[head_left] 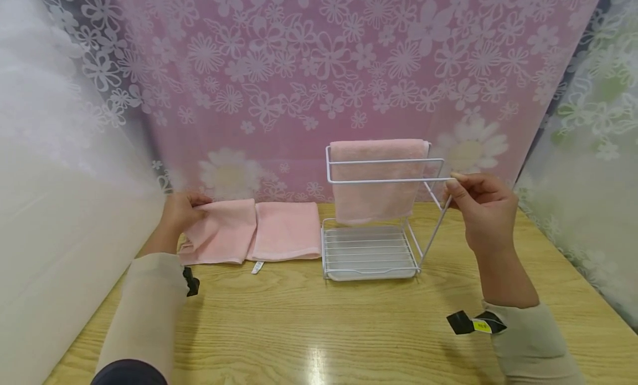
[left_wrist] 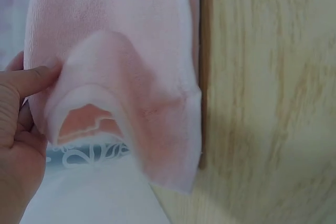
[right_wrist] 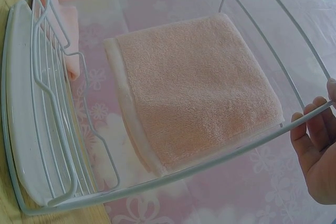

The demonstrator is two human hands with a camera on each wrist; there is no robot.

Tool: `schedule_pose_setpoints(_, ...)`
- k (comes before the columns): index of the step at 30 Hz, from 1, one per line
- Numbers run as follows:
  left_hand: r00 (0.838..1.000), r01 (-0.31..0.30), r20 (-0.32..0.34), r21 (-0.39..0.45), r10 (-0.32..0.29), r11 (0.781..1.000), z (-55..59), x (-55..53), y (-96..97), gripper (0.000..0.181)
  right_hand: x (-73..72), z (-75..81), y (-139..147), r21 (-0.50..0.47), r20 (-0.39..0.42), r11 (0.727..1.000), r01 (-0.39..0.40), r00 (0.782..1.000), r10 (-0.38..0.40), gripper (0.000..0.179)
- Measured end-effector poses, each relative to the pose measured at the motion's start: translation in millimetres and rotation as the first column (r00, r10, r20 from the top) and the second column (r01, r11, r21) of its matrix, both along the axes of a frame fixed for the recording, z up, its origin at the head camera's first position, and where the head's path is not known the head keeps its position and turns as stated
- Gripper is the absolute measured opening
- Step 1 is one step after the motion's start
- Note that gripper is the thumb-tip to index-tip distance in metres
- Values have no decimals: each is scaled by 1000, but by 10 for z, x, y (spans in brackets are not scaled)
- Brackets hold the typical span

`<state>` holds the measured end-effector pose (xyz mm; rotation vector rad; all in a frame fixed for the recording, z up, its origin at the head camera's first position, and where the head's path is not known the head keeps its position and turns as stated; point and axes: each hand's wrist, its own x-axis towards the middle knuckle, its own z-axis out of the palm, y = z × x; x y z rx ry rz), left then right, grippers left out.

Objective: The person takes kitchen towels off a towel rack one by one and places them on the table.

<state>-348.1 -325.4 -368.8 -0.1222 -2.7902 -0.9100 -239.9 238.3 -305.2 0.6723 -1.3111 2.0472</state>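
Observation:
My left hand pinches the left far corner of a folded pink towel lying on the table; that end is raised, and in the left wrist view it arches into an open loop. Another folded pink towel lies against its right side, and a small white tag sticks out at the front. With my right hand I grip the upper right corner of a white wire rack. A third pink towel hangs folded over the rack's back bar.
At the rack's base, a white tray sits under a wire grid. The wooden table extends in front. Close behind stands a pink floral curtain, with pale sheets at both sides.

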Motion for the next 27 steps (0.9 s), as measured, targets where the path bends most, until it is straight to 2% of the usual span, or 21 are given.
schedule_pose_setpoints(4, 1000, -30, 0, -60, 30, 998, -25, 5, -34, 41, 10, 7, -7, 15, 9, 1000, 22, 1000, -22, 18)
schedule_pose_setpoints(6, 999, -40, -24, -96, 38, 995, -44, 12, -60, 45, 8, 7, -3, 12, 7, 1000, 18, 1000, -18, 17)
schedule_pose_setpoints(12, 997, -39, -65, -95, 33, 995, -119, 39, -124, 46, -2, 7, 14, -9, -13, 1000, -14, 1000, 13, 17)
schedule_pose_setpoints(14, 998, -34, -51, -55, 31, 998, -137, 54, -120, 47, -1, 10, 12, 0, -7, 1000, 3, 1000, -3, 18)
schedule_pose_setpoints(17, 1000, -11, 6, 79, 11, 997, -143, 89, -80, 51, 2, 9, 6, 12, 0, 1000, 25, 1000, -25, 18)
schedule_pose_setpoints(21, 998, 20, 58, 262, -37, 965, -126, 149, 15, 58, -5, -2, 7, 8, -10, 1000, 13, 1000, -13, 18)
schedule_pose_setpoints(27, 994, 72, 50, 354, -96, 933, -108, 237, 159, 55, -21, -10, 6, -11, -26, 1000, -15, 1000, 15, 16)
